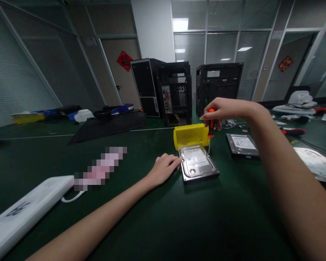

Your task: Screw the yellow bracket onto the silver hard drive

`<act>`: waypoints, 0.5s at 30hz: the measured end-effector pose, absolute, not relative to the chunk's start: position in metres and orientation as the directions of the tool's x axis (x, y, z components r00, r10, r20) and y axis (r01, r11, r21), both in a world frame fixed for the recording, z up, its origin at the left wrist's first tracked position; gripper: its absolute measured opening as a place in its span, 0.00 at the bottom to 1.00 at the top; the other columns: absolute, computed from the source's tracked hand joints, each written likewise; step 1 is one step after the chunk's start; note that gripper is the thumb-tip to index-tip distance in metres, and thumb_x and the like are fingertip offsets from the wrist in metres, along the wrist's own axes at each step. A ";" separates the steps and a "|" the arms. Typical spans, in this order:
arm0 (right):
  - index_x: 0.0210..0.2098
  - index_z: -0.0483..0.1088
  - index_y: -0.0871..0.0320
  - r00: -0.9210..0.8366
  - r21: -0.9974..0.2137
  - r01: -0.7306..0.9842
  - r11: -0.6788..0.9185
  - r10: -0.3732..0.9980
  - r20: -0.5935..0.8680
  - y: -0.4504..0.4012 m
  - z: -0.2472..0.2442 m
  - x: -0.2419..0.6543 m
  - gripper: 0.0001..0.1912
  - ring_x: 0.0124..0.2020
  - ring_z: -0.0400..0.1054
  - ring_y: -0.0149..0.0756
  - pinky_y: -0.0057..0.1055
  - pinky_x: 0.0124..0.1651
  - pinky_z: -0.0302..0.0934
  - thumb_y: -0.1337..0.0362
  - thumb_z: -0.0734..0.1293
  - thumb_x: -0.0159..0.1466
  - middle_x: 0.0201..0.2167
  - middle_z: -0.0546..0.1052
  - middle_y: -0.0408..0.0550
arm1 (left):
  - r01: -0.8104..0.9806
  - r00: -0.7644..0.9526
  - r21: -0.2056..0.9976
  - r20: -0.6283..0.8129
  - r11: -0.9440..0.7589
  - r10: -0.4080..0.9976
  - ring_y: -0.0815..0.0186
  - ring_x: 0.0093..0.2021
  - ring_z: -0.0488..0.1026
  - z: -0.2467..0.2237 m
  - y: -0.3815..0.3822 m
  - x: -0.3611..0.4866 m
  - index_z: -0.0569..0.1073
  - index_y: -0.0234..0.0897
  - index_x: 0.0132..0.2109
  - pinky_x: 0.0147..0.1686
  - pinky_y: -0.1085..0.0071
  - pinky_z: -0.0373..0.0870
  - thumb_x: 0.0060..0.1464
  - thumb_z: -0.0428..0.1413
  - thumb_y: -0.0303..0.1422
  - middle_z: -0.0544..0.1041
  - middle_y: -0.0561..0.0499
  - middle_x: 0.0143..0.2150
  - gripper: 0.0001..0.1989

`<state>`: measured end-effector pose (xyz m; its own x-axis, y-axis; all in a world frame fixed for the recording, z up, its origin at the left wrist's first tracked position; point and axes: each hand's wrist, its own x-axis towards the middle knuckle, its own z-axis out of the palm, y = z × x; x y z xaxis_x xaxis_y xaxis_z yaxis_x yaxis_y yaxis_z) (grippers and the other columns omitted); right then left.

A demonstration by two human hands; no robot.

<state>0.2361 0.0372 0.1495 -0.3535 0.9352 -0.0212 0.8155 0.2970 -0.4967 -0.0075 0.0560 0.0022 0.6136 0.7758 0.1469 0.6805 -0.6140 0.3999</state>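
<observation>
A silver hard drive [196, 161] with a white label lies flat on the dark green table. My left hand [165, 167] rests at its left edge, fingers bent and thumb pressed against the drive, steadying it. Above the drive's far right corner, my right hand [216, 113] is closed around the orange-and-black handle of a screwdriver [211, 127]. The screwdriver stands nearly upright, its shaft pointing down at the drive's right edge; whether the tip sits in a screw is too small to tell. Directly behind the drive is an open yellow plastic case [192, 135].
A second hard drive [242, 145] lies to the right, partly behind my forearm. Black computer cases [176, 92] stand at the back. At the left are a white box [29, 203] and a dark panel [108, 125]. Pliers [296, 131] and a disc-shaped white item [315, 161] lie far right.
</observation>
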 end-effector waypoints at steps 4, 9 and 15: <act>0.32 0.68 0.59 -0.367 -0.501 0.807 0.313 0.930 -0.009 0.040 0.147 0.236 0.12 0.23 0.68 0.30 0.25 0.23 0.61 0.57 0.62 0.56 0.29 0.74 0.49 | 0.673 0.622 0.394 0.156 -0.626 0.767 0.63 0.37 0.63 0.001 0.057 -0.008 0.68 0.37 0.27 0.41 0.66 0.56 0.58 0.35 0.45 0.70 0.53 0.30 0.24; 0.31 0.67 0.59 -0.345 -0.480 0.824 0.300 0.939 -0.005 0.043 0.144 0.237 0.12 0.23 0.68 0.31 0.25 0.22 0.61 0.56 0.60 0.57 0.29 0.74 0.50 | 0.678 0.622 0.387 0.152 -0.625 0.768 0.63 0.37 0.63 0.001 0.057 -0.008 0.68 0.37 0.27 0.41 0.66 0.56 0.58 0.36 0.45 0.71 0.53 0.30 0.24; 0.32 0.63 0.58 -0.278 -0.583 0.789 0.194 0.959 -0.058 0.039 0.146 0.235 0.13 0.22 0.68 0.31 0.27 0.25 0.62 0.60 0.52 0.61 0.29 0.74 0.48 | 0.674 0.624 0.385 0.161 -0.631 0.765 0.64 0.37 0.63 0.000 0.057 -0.008 0.68 0.37 0.27 0.41 0.66 0.56 0.58 0.36 0.45 0.71 0.53 0.30 0.24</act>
